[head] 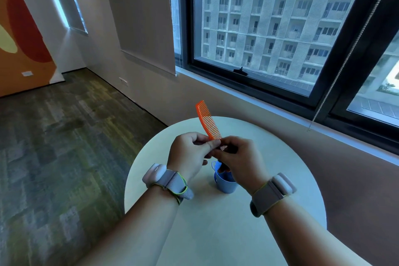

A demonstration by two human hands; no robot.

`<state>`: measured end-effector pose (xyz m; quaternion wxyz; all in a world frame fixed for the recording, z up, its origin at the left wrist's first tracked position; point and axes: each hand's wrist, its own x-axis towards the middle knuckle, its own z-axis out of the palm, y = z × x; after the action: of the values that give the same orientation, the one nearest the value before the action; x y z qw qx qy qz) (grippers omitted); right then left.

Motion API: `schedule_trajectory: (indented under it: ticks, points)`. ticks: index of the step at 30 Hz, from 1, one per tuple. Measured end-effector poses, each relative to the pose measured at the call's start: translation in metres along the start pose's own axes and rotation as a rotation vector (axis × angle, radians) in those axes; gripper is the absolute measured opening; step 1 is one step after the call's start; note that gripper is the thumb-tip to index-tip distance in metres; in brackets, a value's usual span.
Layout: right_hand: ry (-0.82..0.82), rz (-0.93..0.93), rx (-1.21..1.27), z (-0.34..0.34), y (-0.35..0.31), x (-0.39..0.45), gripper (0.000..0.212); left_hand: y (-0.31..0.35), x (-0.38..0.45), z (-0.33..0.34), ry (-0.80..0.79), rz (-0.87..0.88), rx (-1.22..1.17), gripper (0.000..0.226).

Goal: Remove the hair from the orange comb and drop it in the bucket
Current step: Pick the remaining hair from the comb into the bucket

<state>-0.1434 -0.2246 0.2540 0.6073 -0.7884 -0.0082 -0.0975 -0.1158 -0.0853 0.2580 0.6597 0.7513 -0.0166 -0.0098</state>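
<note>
**Orange comb held above the bucket by both hands**

An orange comb [207, 121] is held upright and tilted to the left over a round, pale tabletop [269, 157]. Its lower end is gripped by the left hand [190, 155], whose fingers are curled around it with the thumb laid across the front. The right hand [239, 157] is brought up against the same lower end from the other side, its fingers curled and pinched at the teeth there. A small dark tuft, which may be hair [224, 148], is seen at the right fingertips among the lowest teeth; it is too small and blurred to be made out with certainty. The two hands are touching or very nearly touching each other at the comb.

A small blue bucket [224, 181] with a thin handle is stood on the tabletop directly below the hands, partly hidden by the right hand. Its contents cannot be told.

A grey strap with a pale device is worn on each wrist. Beyond the tabletop a large dark-framed window [280, 39] is seen, with a bead cord [336, 75] hanging at its right, and patterned carpet [64, 136] is laid to the left.
</note>
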Motion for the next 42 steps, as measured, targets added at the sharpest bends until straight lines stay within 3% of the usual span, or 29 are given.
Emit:
schedule_trajectory:
  ticks: [4,8,11,18,23,33,39,42]
  points:
    - [0.026,0.027,0.091,-0.004,-0.002,0.0,0.036,0.0,0.001,0.008,-0.054,-0.043,-0.124,0.012]
    - [-0.066,0.065,0.336,-0.015,-0.008,-0.001,0.011,0.005,0.001,0.01,-0.056,-0.048,-0.17,0.015]
    - [-0.128,0.133,0.511,-0.02,-0.009,0.0,0.028,0.007,0.002,0.01,-0.05,-0.023,-0.186,0.016]
    - [-0.21,0.118,0.371,-0.015,0.0,0.006,0.015,0.011,0.0,0.011,-0.084,-0.013,-0.172,0.02]
    - [-0.152,0.079,0.298,-0.012,0.005,0.01,0.012,0.013,-0.003,0.01,-0.134,0.048,-0.001,0.024]
    - [-0.149,0.136,0.51,-0.011,0.0,0.01,0.021,0.014,0.005,0.012,-0.047,0.055,0.074,0.026]
    - [-0.064,0.068,0.269,-0.009,-0.001,0.019,0.008,0.016,0.008,0.009,-0.034,0.173,0.144,0.022]
    - [-0.029,-0.013,0.166,-0.012,-0.004,0.026,0.013,0.017,0.004,0.011,-0.146,0.226,0.402,0.022]
